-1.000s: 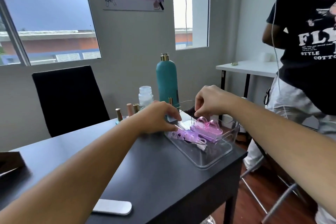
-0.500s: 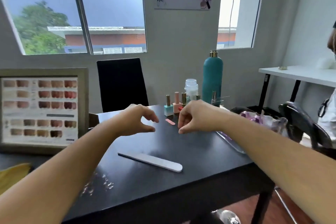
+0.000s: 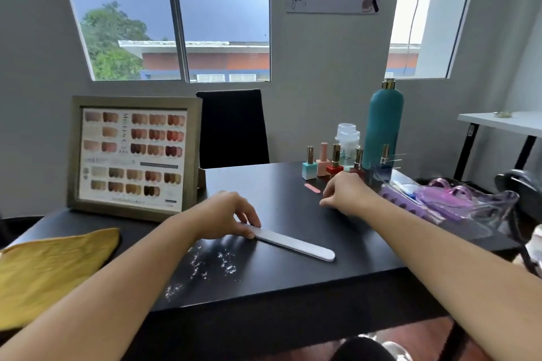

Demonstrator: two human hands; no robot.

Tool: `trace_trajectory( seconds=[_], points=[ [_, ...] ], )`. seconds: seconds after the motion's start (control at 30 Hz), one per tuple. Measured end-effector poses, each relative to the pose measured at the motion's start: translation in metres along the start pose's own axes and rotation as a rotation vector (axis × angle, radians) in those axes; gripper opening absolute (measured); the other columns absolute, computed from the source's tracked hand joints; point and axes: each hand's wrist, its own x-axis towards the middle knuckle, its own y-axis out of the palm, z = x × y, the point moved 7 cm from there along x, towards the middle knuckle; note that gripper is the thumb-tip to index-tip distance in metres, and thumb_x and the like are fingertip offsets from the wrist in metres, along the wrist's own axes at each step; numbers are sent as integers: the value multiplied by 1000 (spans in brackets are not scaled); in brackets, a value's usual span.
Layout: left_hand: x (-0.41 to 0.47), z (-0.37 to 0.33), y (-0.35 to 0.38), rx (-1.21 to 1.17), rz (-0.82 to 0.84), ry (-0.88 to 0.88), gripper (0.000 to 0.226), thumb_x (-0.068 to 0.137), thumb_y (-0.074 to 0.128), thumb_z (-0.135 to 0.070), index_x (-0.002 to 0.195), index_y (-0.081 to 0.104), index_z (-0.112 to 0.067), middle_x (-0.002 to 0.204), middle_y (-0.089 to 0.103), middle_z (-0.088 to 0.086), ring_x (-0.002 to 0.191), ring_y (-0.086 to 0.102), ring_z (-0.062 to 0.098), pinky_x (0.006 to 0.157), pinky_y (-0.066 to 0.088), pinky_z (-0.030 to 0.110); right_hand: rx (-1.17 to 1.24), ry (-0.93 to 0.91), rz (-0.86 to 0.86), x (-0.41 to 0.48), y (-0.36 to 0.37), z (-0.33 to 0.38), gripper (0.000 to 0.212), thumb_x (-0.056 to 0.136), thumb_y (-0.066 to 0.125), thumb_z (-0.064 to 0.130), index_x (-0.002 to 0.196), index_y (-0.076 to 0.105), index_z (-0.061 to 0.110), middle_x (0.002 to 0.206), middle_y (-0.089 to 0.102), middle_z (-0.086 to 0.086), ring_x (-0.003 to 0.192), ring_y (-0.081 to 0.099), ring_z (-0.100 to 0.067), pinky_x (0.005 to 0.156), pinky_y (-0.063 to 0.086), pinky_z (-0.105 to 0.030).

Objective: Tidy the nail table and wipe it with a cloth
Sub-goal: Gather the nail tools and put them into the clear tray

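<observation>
A long grey nail file (image 3: pixel 296 245) lies on the black nail table (image 3: pixel 293 281). My left hand (image 3: pixel 225 215) rests on the file's left end, with fingertips pinching it. My right hand (image 3: pixel 346 192) hovers just above the table with fingers curled and nothing in them, close to a small pink file (image 3: pixel 312 188). A yellow cloth (image 3: pixel 50 269) lies at the table's left edge. White scraps (image 3: pixel 214 265) are scattered on the tabletop near the front. A clear plastic tray (image 3: pixel 457 202) with purple tools sits at the right.
Several nail polish bottles (image 3: pixel 322 163), a clear jar (image 3: pixel 347 141) and a tall teal bottle (image 3: pixel 382 126) stand at the back right. A framed colour chart (image 3: pixel 132 155) stands at the back left. A black chair (image 3: pixel 233 129) is behind the table, a white side table (image 3: pixel 498 123) further right.
My view has swung left, away from the tray. My left hand dropped onto the grey file's end. My right hand moved right, toward the polish bottles.
</observation>
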Motion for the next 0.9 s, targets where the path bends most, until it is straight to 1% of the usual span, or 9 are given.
trace_trajectory(
  seconds=[0.1, 0.3, 0.4, 0.53, 0.6, 0.73, 0.77, 0.83, 0.9],
  points=[
    [3, 2, -1, -4, 5, 12, 14, 76, 76, -24, 89, 72, -30, 89, 70, -16, 85, 61, -3, 84, 46, 19, 52, 58, -53, 11, 3, -11, 22, 78, 74, 23, 92, 76, 5, 97, 73, -9, 93, 64, -22, 83, 50, -29],
    [20, 2, -4, 37, 54, -4, 16, 74, 76, -21, 75, 67, -34, 89, 71, -8, 88, 62, 6, 84, 50, 28, 58, 131, -88, 33, 13, -14, 31, 80, 71, 32, 89, 75, 3, 95, 73, -9, 91, 65, -23, 77, 48, -28],
    [26, 3, -3, 37, 76, -15, 16, 73, 77, -21, 76, 67, -33, 91, 71, -4, 89, 63, 9, 83, 51, 29, 36, 143, -106, 40, 16, -11, 31, 83, 68, 34, 92, 74, 5, 98, 72, -9, 95, 64, -25, 81, 51, -31],
    [27, 6, -2, 6, 58, -3, 20, 71, 77, -16, 71, 62, -30, 83, 69, -6, 87, 62, 11, 81, 51, 30, 44, 155, -35, 48, 19, -8, 43, 80, 70, 35, 111, 68, 5, 100, 72, -10, 97, 63, -25, 88, 52, -35],
    [28, 5, -2, -1, 40, 14, 22, 71, 75, -12, 66, 59, -27, 76, 67, -6, 84, 62, 13, 81, 50, 31, 84, 177, 28, 48, 20, -9, 46, 79, 72, 31, 114, 66, 2, 100, 72, -14, 89, 63, -24, 85, 53, -32],
    [29, 6, -4, -18, 48, 16, 22, 71, 75, -11, 68, 62, -29, 76, 66, -6, 78, 61, 12, 77, 50, 27, 118, 161, 90, 42, 17, -8, 14, 79, 69, 10, 85, 73, -2, 88, 71, -16, 60, 55, -16, 62, 49, -28],
    [29, 7, -4, -19, 49, 13, 22, 72, 75, -11, 70, 63, -29, 76, 66, -7, 77, 60, 11, 76, 49, 25, 120, 138, 101, 40, 16, -6, 7, 79, 70, 8, 76, 72, 2, 79, 69, -12, 59, 54, -14, 60, 49, -26],
    [29, 8, -6, -24, 41, 7, 21, 73, 75, -12, 71, 64, -30, 76, 66, -7, 75, 61, 10, 74, 50, 23, 154, 95, 120, 34, 13, -3, 14, 76, 72, 4, 65, 67, 11, 69, 63, -2, 65, 57, -14, 56, 49, -20],
    [32, 2, -10, -29, 16, 18, 20, 74, 75, -13, 71, 65, -30, 77, 68, -6, 76, 62, 12, 74, 50, 25, 166, 41, 82, 25, 0, 1, 9, 75, 72, 3, 69, 70, 10, 66, 59, 4, 67, 56, -8, 52, 43, -11]
  ],
)
